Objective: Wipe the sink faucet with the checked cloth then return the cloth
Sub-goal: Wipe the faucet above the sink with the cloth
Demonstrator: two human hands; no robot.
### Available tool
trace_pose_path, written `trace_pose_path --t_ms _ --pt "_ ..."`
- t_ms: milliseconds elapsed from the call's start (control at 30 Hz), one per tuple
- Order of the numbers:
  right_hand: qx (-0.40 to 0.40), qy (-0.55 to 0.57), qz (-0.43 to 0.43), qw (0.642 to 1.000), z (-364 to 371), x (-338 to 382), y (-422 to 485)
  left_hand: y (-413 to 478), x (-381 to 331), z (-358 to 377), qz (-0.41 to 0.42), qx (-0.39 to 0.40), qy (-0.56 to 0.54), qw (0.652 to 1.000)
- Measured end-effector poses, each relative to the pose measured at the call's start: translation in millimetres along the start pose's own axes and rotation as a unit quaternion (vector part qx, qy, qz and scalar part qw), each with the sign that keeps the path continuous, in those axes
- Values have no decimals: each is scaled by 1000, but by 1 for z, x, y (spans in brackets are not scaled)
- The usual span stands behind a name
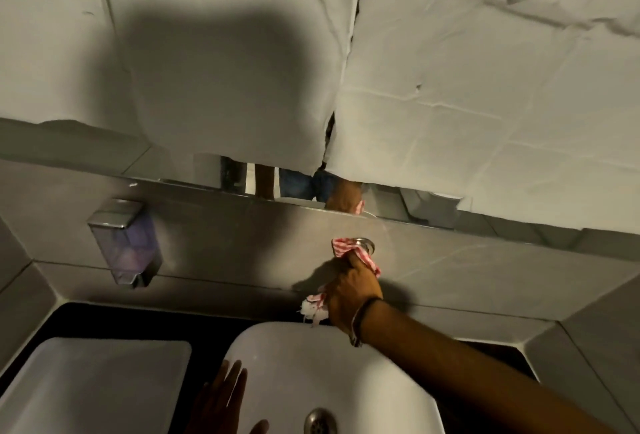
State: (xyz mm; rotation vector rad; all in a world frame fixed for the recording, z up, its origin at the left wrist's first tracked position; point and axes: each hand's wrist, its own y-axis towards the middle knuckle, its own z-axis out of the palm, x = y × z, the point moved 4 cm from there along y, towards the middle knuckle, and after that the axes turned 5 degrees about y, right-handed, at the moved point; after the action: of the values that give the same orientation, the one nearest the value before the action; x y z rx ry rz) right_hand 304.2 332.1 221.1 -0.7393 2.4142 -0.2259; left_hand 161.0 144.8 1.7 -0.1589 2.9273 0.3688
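**Right hand presses the checked cloth around the wall-mounted faucet**

Far to the left of the working hand, a clear plastic soap dispenser with a chrome top [124,243] hangs on the grey tiled wall [242,236]. Below it, at the lower left, sits a white rectangular basin [97,385], set into a black counter [138,315].

Nearer the middle, the left hand [225,399] lies flat with its fingers spread, palm down on the left rim of the white oval ceramic sink [346,364]; it grips nothing. A round metal drain [320,421] sits in the bowl just right of that hand.

Up and to the right of the left hand, the right hand [353,291] reaches across the sink to the wall, its fingers closed on the red-and-white checked cloth [349,248]. The cloth is bunched around the chrome faucet [365,244], whose round metal base shows just beyond the fingertips. A loose end of the cloth hangs below the hand's left side, above the back rim of the sink. A dark band [367,309] circles the right wrist.

Above the hand, a narrow strip of mirror [346,198] reflects it, and crumpled white paper [467,87] covers the rest of the glass.
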Motion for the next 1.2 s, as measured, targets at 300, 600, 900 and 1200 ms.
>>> trace_pose_path --t_ms 300,600,900,1200 --pt "-119 420 125 891 22 -24 -49 11 -18 -25 81 -169 145 971" --pt "64 972 152 166 43 -56 -8 15 -9 -9 62 -197 194 959" --pt "40 965 129 223 56 -56 -3 22 -5 -7 44 -113 119 985" --pt "-123 729 209 640 18 -32 -24 9 -5 17 -7 61 4 998"
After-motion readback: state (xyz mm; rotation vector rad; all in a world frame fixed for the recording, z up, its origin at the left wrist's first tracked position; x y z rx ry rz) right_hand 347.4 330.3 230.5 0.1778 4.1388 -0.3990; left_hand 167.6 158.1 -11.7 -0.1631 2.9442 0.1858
